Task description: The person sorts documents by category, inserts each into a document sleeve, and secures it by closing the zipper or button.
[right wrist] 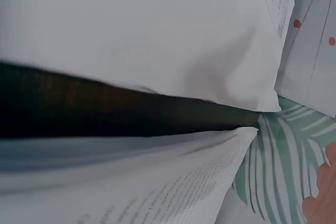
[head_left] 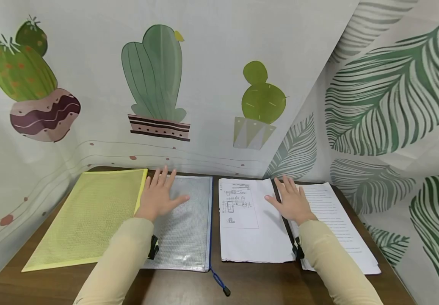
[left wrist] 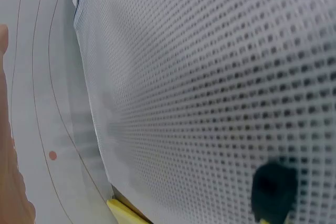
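Observation:
My left hand (head_left: 160, 195), fingers spread, hovers over the left part of a clear mesh zip pouch (head_left: 189, 224) with a blue zip edge. Just left of it lies a yellow mesh pouch (head_left: 89, 216). My right hand (head_left: 291, 199), fingers straight and holding nothing, is above the gap between two paper stacks. The left stack (head_left: 257, 241) shows a technical line drawing on its top sheet; the right stack (head_left: 341, 224) carries lines of printed text. In the right wrist view a dark strip of table separates the drawing sheets (right wrist: 157, 35) from the text sheets (right wrist: 173, 187).
All four lie side by side on a brown wooden table (head_left: 265, 284). A blue zip cord with a black end (head_left: 226, 291) hangs off the clear pouch toward the front. Behind the table rises a cloth (head_left: 211, 84) printed with cacti and leaves.

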The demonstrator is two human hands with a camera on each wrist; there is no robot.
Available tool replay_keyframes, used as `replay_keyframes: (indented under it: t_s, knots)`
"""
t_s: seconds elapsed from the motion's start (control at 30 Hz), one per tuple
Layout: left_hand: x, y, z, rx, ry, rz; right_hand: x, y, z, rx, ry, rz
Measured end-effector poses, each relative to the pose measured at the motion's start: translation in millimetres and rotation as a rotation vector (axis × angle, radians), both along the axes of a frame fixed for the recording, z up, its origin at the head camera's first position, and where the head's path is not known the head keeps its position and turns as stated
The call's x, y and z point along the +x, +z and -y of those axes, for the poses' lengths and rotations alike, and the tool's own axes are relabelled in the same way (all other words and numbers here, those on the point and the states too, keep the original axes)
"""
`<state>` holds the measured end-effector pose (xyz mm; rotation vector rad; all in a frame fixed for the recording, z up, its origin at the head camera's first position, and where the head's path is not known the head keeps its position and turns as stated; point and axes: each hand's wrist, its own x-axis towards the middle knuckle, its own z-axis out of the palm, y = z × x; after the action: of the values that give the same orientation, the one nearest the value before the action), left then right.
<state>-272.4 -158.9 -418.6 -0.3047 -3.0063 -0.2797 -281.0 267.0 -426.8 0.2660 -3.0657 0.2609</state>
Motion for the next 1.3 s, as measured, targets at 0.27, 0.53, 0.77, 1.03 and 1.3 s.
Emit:
replay_keyframes:
  t_s: [0.27, 0.53, 0.77, 1.03, 1.3]
  knots:
    - [-0.2, -3.4, -11.5, 0.014, 0.01, 0.013, -0.8, -4.3, 1.7, -0.008, -0.01, 0.004]
    - [-1.7, -9.8, -19.0, -0.038, 0.032, 0.016, 0.9, -7.4, 1.9, -0.016, -0.023, 0.011]
    - [-1.8, -15.1, -25.4, -0.002, 0.045, 0.05, 2.3, -9.2, 3.1, -0.031, -0.022, -0.003]
    - [0.2, -17.4, -35.6, 0.037, 0.056, 0.083, 2.0, -12.6, 4.4, -0.031, -0.024, -0.005]
    - [1.2, -20.7, -43.9, 0.062, 0.053, 0.104, 2.5, -12.7, 6.9, -0.042, -0.047, 0.04]
